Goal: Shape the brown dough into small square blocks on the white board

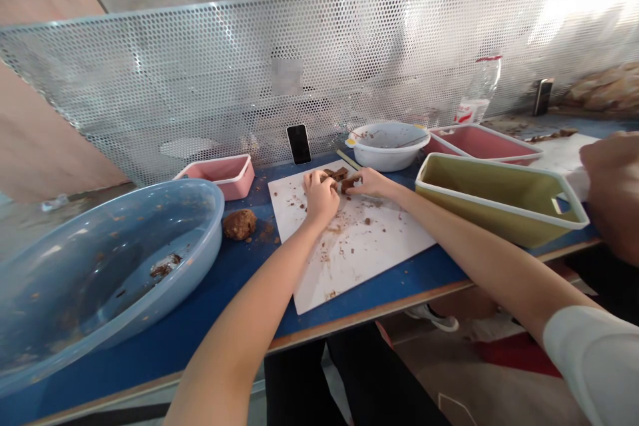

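Observation:
A white board (359,263) lies on the blue tabletop, strewn with brown crumbs and small fragments. Near its far edge, my left hand (321,198) curls its fingers over a brown chunk, mostly hidden beneath them. My right hand (372,183) pinches a brown piece (350,184) just beside it, fingers pointing left. Between and behind both hands sit more broken brown pieces (339,174); their exact kind does not show. Left of the board rests a larger rough brown lump (240,224), apart from both hands.
A large blue basin (200,259) takes up the left side. Around the board stand a pink bin (242,180), a phone (299,144), a white basin (384,158), a green bin (479,210) and a red bin (499,140). A perforated metal screen (210,80) rises behind. Another person's hand (612,166) is at right.

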The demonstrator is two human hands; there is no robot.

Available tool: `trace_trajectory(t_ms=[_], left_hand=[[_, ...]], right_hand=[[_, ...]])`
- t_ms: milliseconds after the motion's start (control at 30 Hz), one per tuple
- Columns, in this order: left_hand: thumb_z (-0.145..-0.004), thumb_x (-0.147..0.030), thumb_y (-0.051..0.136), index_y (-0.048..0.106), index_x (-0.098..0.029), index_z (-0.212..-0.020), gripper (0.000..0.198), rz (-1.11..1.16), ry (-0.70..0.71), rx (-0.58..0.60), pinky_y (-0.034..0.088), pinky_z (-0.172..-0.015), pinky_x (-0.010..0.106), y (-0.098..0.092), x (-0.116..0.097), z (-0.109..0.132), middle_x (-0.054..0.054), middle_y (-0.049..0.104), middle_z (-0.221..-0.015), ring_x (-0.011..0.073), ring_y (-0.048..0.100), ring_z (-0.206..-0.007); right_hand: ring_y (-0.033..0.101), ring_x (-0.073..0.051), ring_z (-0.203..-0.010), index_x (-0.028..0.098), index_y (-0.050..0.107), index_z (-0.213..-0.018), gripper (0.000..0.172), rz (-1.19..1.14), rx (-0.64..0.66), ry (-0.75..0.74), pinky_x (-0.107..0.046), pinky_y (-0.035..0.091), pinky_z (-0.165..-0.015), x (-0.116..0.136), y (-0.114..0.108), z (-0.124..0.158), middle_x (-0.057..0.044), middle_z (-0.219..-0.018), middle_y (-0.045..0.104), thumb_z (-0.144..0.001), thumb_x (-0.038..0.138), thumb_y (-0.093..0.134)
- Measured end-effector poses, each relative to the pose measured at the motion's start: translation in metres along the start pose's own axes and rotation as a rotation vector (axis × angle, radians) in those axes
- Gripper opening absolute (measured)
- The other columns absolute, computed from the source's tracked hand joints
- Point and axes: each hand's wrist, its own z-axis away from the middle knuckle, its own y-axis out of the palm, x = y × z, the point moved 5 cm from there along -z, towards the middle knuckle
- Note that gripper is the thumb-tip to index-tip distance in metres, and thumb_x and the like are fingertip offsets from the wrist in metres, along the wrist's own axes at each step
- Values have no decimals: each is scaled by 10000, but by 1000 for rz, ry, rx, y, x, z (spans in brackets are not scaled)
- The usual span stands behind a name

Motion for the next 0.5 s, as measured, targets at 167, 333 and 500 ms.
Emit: trace_trajectory(t_ms=[167, 333, 500], left_hand=[[-912, 20, 580, 745, -226, -859, 301, 6, 3, -1, 500, -1161, 579, 3, 3, 0, 137, 663, -1322, 362, 538, -1329], [-894, 26, 567, 736, -232, -834, 315, 34, 11, -20, 500, -1158, 590, 3, 3, 0, 133, 665, -1297, 367, 533, -1307], [-889, 20, 568, 749, -234, -866, 312, 25, 12, -14, 499, -1173, 588, -1, 0, 0, 132, 662, -1289, 363, 526, -1300]], right_hand=[[782, -285, -1005, 209, 936, -1052, 368, 10, 10, -9, -343, 587, -934, -2, -1, 0, -38, -1053, 889, -797, 464, 865], [782, -285, -1003, 215, 936, -1069, 397, 6, -14, -13, -353, 595, -947, -5, -1, -1, -48, -1062, 886, -757, 458, 892], [784, -283, -1027, 209, 924, -1075, 452, 2, -21, -9, -351, 591, -973, -4, -3, 1, -38, -1071, 884, -735, 506, 909]])
